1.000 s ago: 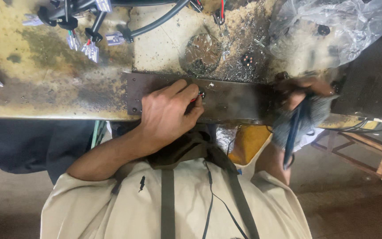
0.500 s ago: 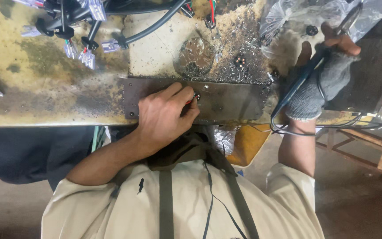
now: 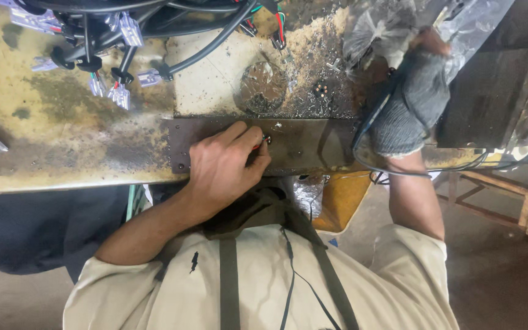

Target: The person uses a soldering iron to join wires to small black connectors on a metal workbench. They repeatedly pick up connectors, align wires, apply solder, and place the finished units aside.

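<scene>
Dark steel, a flat plate (image 3: 300, 143) lay along the near edge of the tabletop (image 3: 62, 140), its long axis running left to right across the view and its broad face up. A few small holes showed in it, one near its left end. It sat flush on the stained surface, a position that would keep it steady under pressure from above.

On the plate's middle rested the left hand (image 3: 224, 168), bare, fingers curled and pinched shut on a small part with a red tip (image 3: 263, 142); what the part was could not be made out. The palm pressed down on the metal, which looked like a way to brace the fingertips and hold the plate still at once.

At the plate's right end, the right hand (image 3: 414, 101) wore a grey glove and was raised off the tabletop toward crumpled clear plastic (image 3: 386, 30). It seemed wrapped around a tool with a black cable (image 3: 368, 153) that looped down past the plate's end and off the edge, but the glove hid the grip, so whether it was clenched could not be told.

Beyond the plate lay metal filings around a round stain (image 3: 263, 85). Farther left, a bundle of black wires (image 3: 154, 24) with clear connectors sprawled over the tabletop's far side. A wooden stool (image 3: 502, 189) stood on the floor to the right.
</scene>
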`<action>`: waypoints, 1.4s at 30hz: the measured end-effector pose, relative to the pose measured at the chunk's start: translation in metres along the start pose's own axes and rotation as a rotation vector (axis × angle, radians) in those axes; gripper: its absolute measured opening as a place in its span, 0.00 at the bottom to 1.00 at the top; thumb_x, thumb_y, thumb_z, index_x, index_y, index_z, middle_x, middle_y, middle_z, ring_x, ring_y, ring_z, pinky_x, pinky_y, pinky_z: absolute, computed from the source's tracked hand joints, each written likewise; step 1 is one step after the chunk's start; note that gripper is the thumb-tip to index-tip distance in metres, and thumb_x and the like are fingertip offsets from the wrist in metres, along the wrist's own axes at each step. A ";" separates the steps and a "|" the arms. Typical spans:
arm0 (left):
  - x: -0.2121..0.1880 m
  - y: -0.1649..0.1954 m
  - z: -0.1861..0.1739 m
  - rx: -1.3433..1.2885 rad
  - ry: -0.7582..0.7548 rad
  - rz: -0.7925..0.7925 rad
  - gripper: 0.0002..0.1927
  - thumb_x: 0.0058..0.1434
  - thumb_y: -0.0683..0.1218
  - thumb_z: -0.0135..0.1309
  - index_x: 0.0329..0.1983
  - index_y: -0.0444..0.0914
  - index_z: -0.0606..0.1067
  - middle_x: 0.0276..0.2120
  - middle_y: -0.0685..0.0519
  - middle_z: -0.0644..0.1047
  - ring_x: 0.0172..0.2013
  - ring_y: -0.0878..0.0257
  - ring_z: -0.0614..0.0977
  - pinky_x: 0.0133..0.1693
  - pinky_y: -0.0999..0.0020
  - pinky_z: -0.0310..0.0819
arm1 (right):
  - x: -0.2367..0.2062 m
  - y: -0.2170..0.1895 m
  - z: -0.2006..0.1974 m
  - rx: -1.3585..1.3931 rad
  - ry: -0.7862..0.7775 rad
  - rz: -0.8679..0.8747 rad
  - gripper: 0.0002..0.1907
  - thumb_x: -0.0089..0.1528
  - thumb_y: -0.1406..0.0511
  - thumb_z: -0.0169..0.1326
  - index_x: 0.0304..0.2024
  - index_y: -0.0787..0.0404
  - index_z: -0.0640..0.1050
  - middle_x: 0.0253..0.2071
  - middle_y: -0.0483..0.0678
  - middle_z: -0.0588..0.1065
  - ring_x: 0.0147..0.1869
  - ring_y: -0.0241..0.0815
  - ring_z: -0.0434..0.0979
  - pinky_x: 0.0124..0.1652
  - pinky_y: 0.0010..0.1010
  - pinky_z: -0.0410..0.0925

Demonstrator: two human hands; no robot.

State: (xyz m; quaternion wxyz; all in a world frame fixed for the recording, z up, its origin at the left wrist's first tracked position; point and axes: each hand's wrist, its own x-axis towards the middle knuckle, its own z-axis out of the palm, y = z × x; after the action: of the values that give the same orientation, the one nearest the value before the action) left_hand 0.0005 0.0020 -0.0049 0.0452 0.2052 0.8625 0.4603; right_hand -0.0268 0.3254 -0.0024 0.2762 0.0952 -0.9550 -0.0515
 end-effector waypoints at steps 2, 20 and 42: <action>0.000 0.000 0.000 0.004 0.005 0.000 0.08 0.60 0.45 0.61 0.32 0.39 0.73 0.29 0.49 0.74 0.27 0.46 0.80 0.26 0.51 0.72 | -0.008 -0.006 -0.001 -0.123 0.120 0.073 0.18 0.76 0.60 0.51 0.63 0.64 0.66 0.48 0.50 0.78 0.46 0.44 0.84 0.47 0.31 0.79; 0.000 0.002 0.001 0.032 -0.006 -0.025 0.08 0.60 0.46 0.61 0.31 0.40 0.73 0.29 0.50 0.74 0.26 0.48 0.80 0.26 0.52 0.72 | 0.037 0.068 0.067 0.172 -0.164 0.215 0.16 0.75 0.66 0.55 0.61 0.65 0.67 0.41 0.50 0.76 0.43 0.43 0.78 0.43 0.31 0.72; -0.001 0.000 0.002 0.021 0.024 0.021 0.08 0.58 0.45 0.62 0.31 0.39 0.74 0.28 0.49 0.74 0.28 0.49 0.80 0.27 0.54 0.73 | -0.045 -0.072 -0.032 0.942 -0.113 0.249 0.32 0.63 0.79 0.64 0.53 0.56 0.55 0.54 0.55 0.76 0.61 0.47 0.80 0.60 0.34 0.72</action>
State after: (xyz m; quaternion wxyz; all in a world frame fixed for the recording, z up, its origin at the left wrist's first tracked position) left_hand 0.0020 0.0028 -0.0063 0.0276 0.2093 0.8656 0.4541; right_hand 0.0389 0.2627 -0.0100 0.1548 0.0921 -0.8921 0.4143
